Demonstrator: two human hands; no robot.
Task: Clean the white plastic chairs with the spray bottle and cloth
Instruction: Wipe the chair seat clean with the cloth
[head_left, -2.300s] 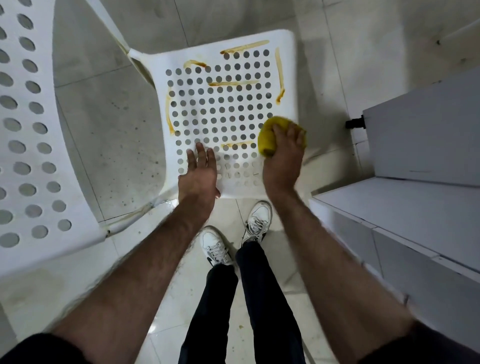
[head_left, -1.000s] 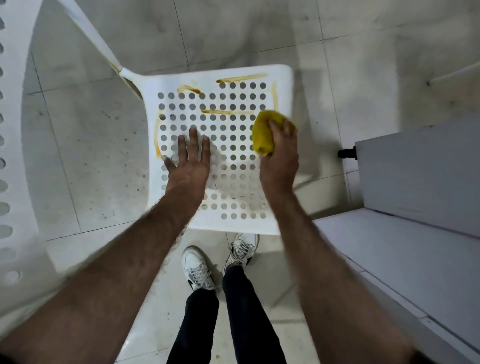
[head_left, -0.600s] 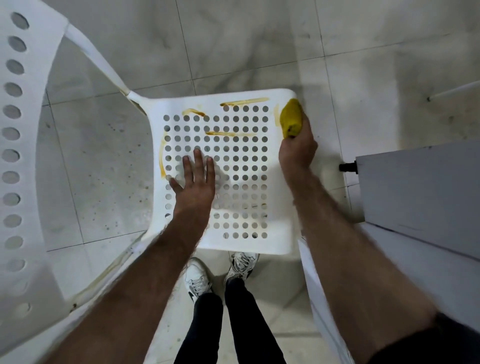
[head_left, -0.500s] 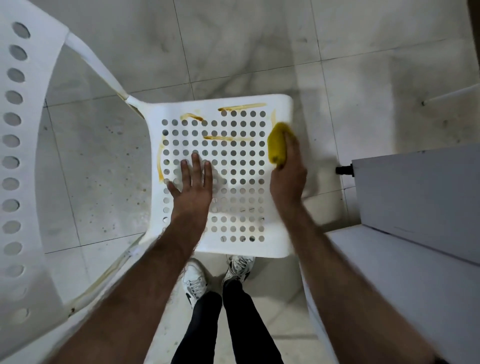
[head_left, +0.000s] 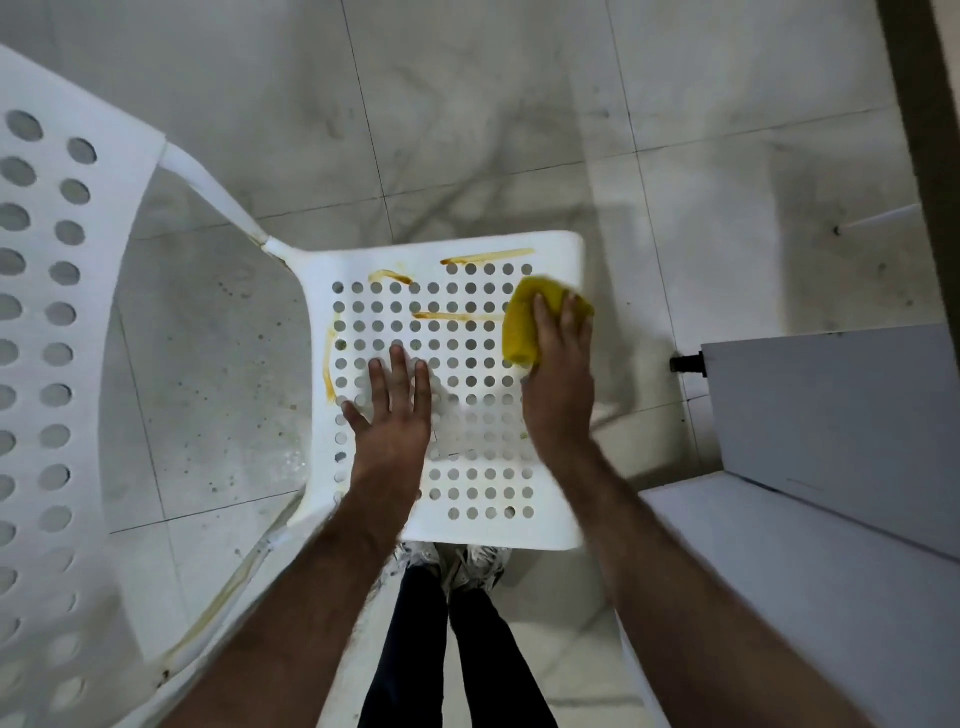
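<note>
Gripping yellow cloth (head_left: 521, 332) in right hand (head_left: 560, 387) at chair seat (head_left: 467, 467) far-right corner; left hand (head_left: 397, 415) flat, bracing seat. Remaining brown streaks (head_left: 457, 316) lying leftward of cloth, long axes mostly crosswise; right hand nearer.

Right hand (head_left: 558, 387): back on the perforated seat (head_left: 457, 530) near its right edge, right of frame centre; 0.6 s ago it was over the seat's far right corner.
Yellow cloth (head_left: 522, 327): now spread under the fingers instead of bunched upright at the rim.
Stains: the streak along the right edge, plain 2.3 s ago, no longer shows.
</note>
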